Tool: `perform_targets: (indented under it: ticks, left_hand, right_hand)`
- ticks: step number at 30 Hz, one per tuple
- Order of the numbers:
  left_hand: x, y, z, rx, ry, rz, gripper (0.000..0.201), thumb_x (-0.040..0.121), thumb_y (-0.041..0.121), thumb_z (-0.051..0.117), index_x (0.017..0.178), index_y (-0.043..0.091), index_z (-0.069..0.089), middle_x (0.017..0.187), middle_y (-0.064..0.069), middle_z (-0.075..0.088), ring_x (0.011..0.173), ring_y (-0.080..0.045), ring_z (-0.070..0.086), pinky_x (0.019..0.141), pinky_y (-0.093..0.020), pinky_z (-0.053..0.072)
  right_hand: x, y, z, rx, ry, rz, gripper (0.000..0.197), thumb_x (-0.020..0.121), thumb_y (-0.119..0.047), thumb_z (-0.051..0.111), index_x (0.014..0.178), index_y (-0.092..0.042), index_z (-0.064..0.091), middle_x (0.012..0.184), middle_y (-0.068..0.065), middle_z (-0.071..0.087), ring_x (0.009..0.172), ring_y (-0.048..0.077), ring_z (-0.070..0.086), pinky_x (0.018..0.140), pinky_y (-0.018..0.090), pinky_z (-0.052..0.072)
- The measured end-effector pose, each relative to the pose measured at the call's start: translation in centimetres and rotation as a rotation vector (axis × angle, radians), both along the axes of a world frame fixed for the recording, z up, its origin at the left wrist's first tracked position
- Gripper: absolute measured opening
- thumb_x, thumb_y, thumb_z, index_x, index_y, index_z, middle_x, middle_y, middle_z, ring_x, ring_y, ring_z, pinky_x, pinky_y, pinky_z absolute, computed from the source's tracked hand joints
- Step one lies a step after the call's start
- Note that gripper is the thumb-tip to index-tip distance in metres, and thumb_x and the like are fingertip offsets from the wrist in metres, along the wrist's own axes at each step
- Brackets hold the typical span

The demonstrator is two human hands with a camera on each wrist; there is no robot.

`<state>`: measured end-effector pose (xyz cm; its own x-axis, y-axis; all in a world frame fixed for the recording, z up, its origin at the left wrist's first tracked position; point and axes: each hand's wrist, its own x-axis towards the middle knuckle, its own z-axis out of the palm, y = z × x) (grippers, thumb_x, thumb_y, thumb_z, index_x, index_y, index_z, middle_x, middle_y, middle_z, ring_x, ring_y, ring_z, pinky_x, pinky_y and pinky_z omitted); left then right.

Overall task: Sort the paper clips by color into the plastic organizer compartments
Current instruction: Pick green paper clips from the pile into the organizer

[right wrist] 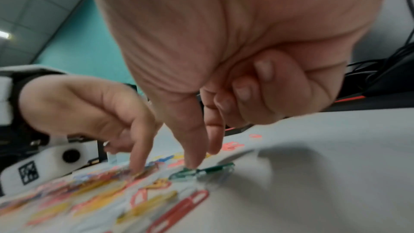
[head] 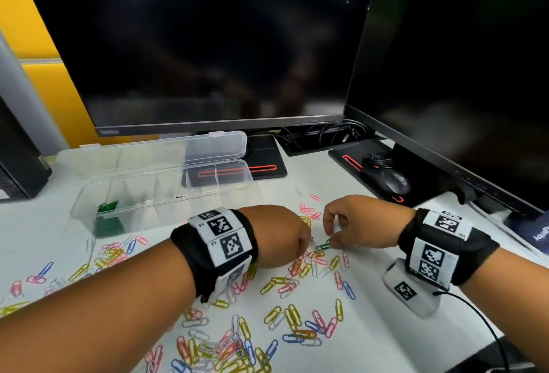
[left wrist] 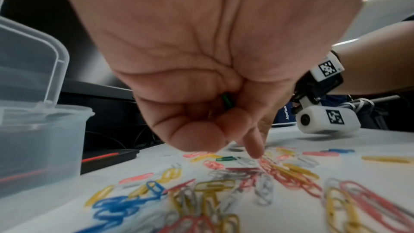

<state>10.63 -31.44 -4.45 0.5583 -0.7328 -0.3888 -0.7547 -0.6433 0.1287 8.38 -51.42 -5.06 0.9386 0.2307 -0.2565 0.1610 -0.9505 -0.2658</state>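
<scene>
The right hand [head: 353, 225] is reaching down with thumb and forefinger narrowed onto a green paper clip [head: 323, 246] that is lying flat on the white bench [head: 401, 340], while its other fingers are curling back into the palm; the wrist view shows one fingertip [right wrist: 193, 163] pressing on the clip's end. The left hand [head: 280, 237] is closed beside it, and its wrist view shows something green [left wrist: 226, 100] tucked into the curled fingers, likely clips already gathered, with one finger pointing down into the pile. Loose clips in yellow, pink, blue and white [head: 237, 340] are lying scattered and overlapping across the bench near both hands. The clear plastic organizer [head: 160, 191] is standing open to the left, well apart, with green clips [head: 106, 206] already sitting in its leftmost compartment. A clip like this is probably very light, thin, stiff and smooth-coated, so it is likely sliding under a fingertip rather than lifting; tipping one end up and pinching across the wire loops seems the surest hold. Neighbouring clips may be hooking onto it and coming along.
</scene>
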Motion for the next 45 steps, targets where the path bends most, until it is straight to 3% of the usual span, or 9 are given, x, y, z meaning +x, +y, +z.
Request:
perform_targets:
  ticks: [6, 10, 15, 19, 23, 32, 38, 42, 45]
  left_hand:
    - [0.7, -0.4, -0.4, -0.057, -0.032, 0.054, 0.047, 0.097, 0.011, 0.046, 0.135, 0.037, 0.059, 0.139, 0.006, 0.057, 0.123, -0.019, 0.053, 0.101, -0.031, 0.044]
    - [0.9, 0.1, -0.7, -0.096, -0.014, 0.095, 0.039, 0.098, 0.012, 0.045, 0.125, 0.034, 0.062, 0.124, 0.006, 0.062, 0.103, -0.014, 0.054, 0.09, -0.029, 0.047]
    - [2.5, 0.2, -0.9, -0.254, -0.045, 0.194, 0.029, 0.1, 0.015, 0.046, 0.117, 0.029, 0.064, 0.116, 0.008, 0.063, 0.105, -0.015, 0.058, 0.083, -0.025, 0.042]
    - [2.8, -0.3, -1.1, -0.225, -0.077, 0.15, 0.023, 0.1, 0.029, 0.05, 0.113, 0.034, 0.068, 0.115, 0.01, 0.065, 0.104, -0.016, 0.058, 0.086, -0.03, 0.046]
    - [2.5, -0.6, -1.2, -0.15, -0.139, 0.008, 0.032, 0.097, 0.032, 0.057, 0.125, 0.045, 0.065, 0.13, 0.012, 0.062, 0.119, -0.015, 0.055, 0.098, -0.034, 0.048]
    - [2.1, -1.0, -1.7, -0.108, -0.251, -0.057, 0.01, 0.094, 0.026, 0.053, 0.095, 0.028, 0.063, 0.087, 0.008, 0.059, 0.079, -0.017, 0.053, 0.066, -0.028, 0.045]
    - [2.1, -0.1, -0.6, -0.341, 0.032, 0.27, 0.016, 0.092, 0.033, 0.055, 0.088, 0.019, 0.061, 0.083, 0.002, 0.064, 0.075, -0.018, 0.059, 0.065, -0.028, 0.047]
    - [2.5, 2.2, 1.9, -0.737, 0.451, 0.603, 0.012, 0.089, 0.012, 0.055, 0.079, 0.009, 0.057, 0.062, -0.005, 0.06, 0.048, -0.016, 0.054, 0.046, -0.022, 0.041]
    - [2.1, 5.3, 4.1, -0.905, 0.548, 0.667, 0.01, 0.083, 0.001, 0.057, 0.076, 0.009, 0.055, 0.06, -0.007, 0.058, 0.047, -0.018, 0.057, 0.04, -0.021, 0.037]
  right_hand:
    - [0.5, 1.0, -0.6, -0.067, 0.034, 0.065, 0.007, 0.086, -0.033, 0.072, 0.084, -0.03, 0.066, 0.079, -0.013, 0.054, 0.071, 0.004, 0.05, 0.061, 0.019, 0.036]
    - [1.0, 0.7, -0.5, -0.021, 0.115, 0.066, 0.008, 0.086, -0.028, 0.068, 0.082, -0.022, 0.065, 0.077, -0.008, 0.064, 0.069, 0.009, 0.054, 0.062, 0.022, 0.044]
    - [1.7, -1.5, 0.2, 0.69, 0.392, -0.208, 0.02, 0.091, -0.003, 0.066, 0.075, -0.015, 0.064, 0.058, 0.001, 0.046, 0.049, 0.014, 0.035, 0.043, 0.023, 0.031]
    - [1.7, -2.7, -0.2, 0.882, 0.522, -0.265, 0.009, 0.081, -0.01, 0.072, 0.074, -0.016, 0.072, 0.061, 0.001, 0.041, 0.054, 0.013, 0.026, 0.041, 0.02, 0.025]
    - [1.6, -3.0, -0.3, 0.95, 0.547, -0.344, 0.021, 0.093, -0.002, 0.062, 0.075, -0.012, 0.069, 0.065, 0.004, 0.046, 0.054, 0.013, 0.029, 0.041, 0.019, 0.023]
    - [1.6, -2.4, 0.1, 0.739, 0.472, -0.329, 0.025, 0.091, -0.009, 0.059, 0.067, -0.013, 0.053, 0.066, 0.007, 0.046, 0.05, 0.014, 0.031, 0.044, 0.022, 0.024]
    - [1.9, -3.0, -0.5, 1.054, 0.407, -0.42, 0.027, 0.064, 0.004, 0.055, 0.062, -0.016, 0.037, 0.081, 0.019, 0.037, 0.048, 0.014, 0.025, 0.043, 0.019, 0.015]
    - [2.0, -3.2, -1.1, 0.829, 0.37, -0.469, 0.017, 0.071, -0.001, 0.059, 0.077, -0.016, 0.053, 0.07, 0.011, 0.044, 0.05, 0.016, 0.033, 0.043, 0.018, 0.02]
    - [2.0, -2.1, -1.3, 0.562, 0.334, -0.38, 0.01, 0.087, -0.011, 0.064, 0.083, -0.02, 0.064, 0.06, -0.001, 0.049, 0.049, 0.014, 0.037, 0.046, 0.022, 0.025]
